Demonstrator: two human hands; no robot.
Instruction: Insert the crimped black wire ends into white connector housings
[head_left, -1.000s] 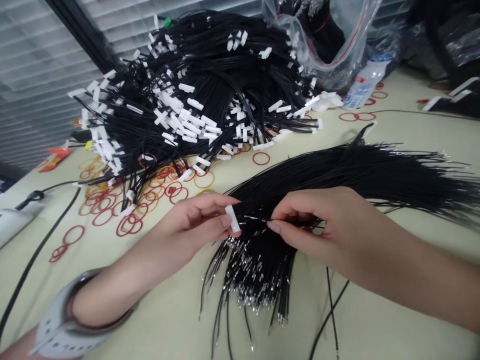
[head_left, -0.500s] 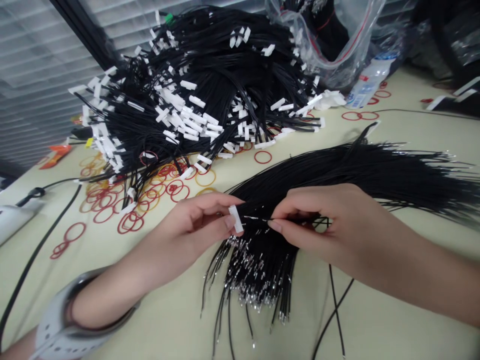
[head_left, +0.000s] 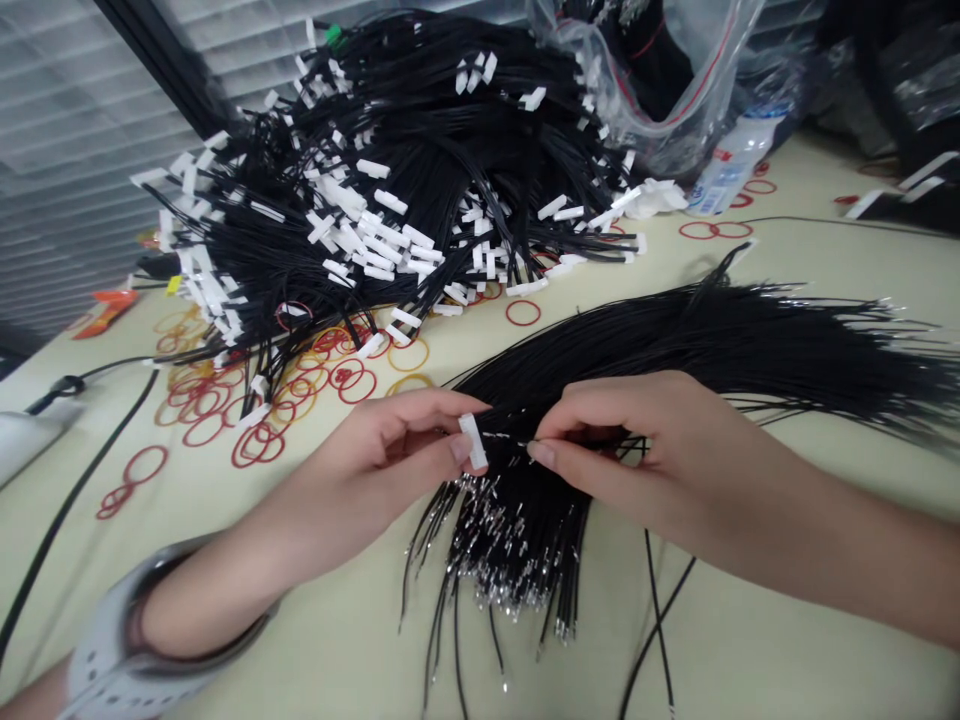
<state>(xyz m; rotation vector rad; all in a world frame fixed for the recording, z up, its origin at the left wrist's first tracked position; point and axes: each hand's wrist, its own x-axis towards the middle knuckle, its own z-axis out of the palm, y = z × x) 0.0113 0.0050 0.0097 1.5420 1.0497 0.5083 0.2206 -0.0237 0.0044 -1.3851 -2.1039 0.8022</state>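
Observation:
Between the thumb and fingers of my left hand (head_left: 405, 450) is a white connector housing (head_left: 473, 442), held nearly upright. My right hand (head_left: 637, 450) pinches a black wire (head_left: 521, 440) close to its thin metal tip, which points left at the housing. The tip reaches the housing's right side or lies just short of it; I cannot tell which. Under both hands lies a large bundle of black wires (head_left: 720, 330). Many crimped metal ends (head_left: 510, 545) fan out below my fingers. The rest of the pinched wire is hidden behind my right hand.
A big heap of black cables (head_left: 450, 130) with white connectors rises at the back. Red and yellow rubber bands (head_left: 217, 400) lie scattered at left. A plastic bottle (head_left: 735, 165) and a clear bag (head_left: 652, 120) stand at back right. A black cord (head_left: 82, 490) crosses the left side.
My right hand has moved slightly left, bringing the wire tip closer to the white connector housing. My left hand holds the housing almost still.

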